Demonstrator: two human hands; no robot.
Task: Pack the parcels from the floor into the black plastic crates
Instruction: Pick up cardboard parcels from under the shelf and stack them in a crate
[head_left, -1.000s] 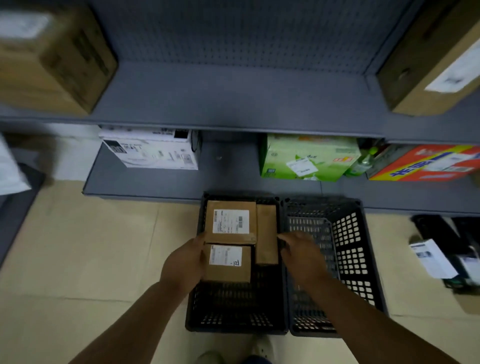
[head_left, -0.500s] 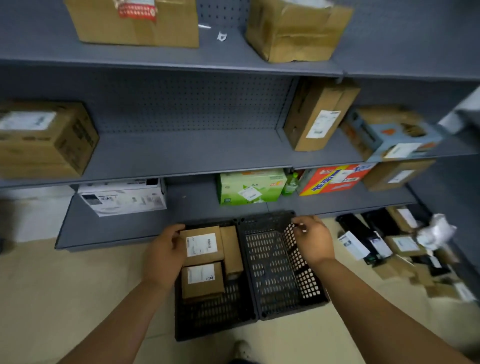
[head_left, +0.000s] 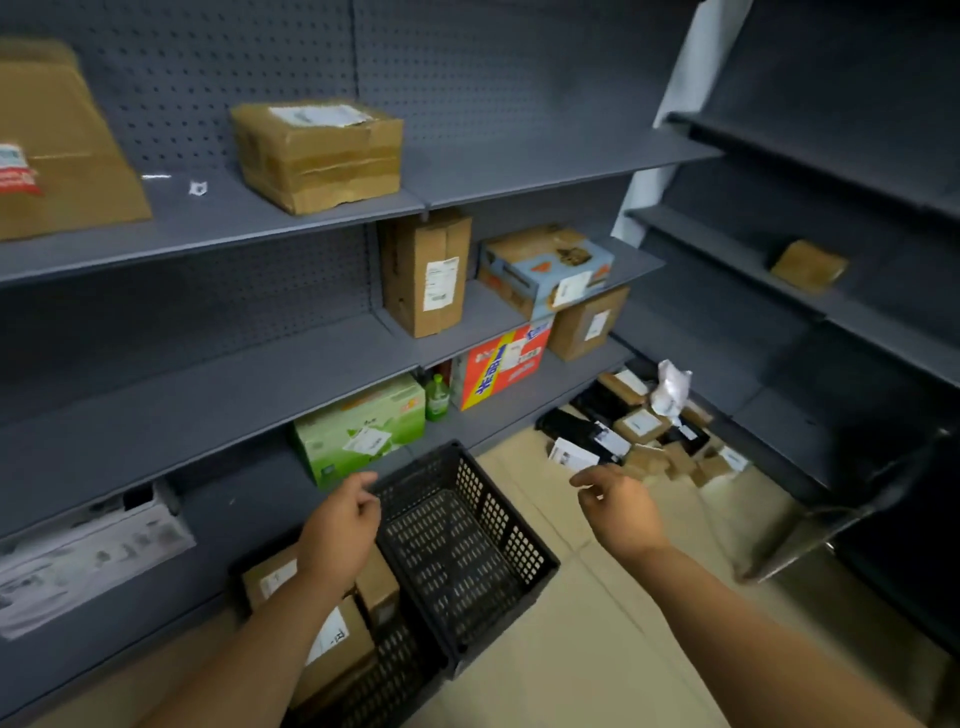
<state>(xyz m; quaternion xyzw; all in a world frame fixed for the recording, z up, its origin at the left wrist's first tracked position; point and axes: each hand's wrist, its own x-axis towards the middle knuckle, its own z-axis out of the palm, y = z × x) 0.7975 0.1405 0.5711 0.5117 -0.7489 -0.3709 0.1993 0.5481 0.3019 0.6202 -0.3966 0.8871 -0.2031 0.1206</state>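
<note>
Grey steel shelving fills the wall ahead of me, with pegboard backs; a second, darker run of shelves stands along the right, meeting it at the corner. Beige floor tiles lie below.

Shelf contents, large to small: big brown carton top left; taped carton beside it; white printed box low left, blurred; green box on the bottom shelf; upright brown carton mid shelf; blue-and-brown box; red-and-yellow box; small brown carton; green bottle; one small brown packet on the right-hand shelves.

Two black plastic crates sit side by side on the floor against the bottom shelf. Left crate holds brown labelled parcels; my left forearm crosses over it. Right crate shows only its mesh bottom.

Remaining parcels lie in a heap on the floor in the corner: brown boxes, black bags, a crumpled white bag on top. Well apart from the crates.

Left hand: above the crates' far edge, fingers loosely curled, holding nothing. Right hand: in the air over the floor between the right crate and the heap, fingers relaxed and part-spread, holding nothing.
</note>
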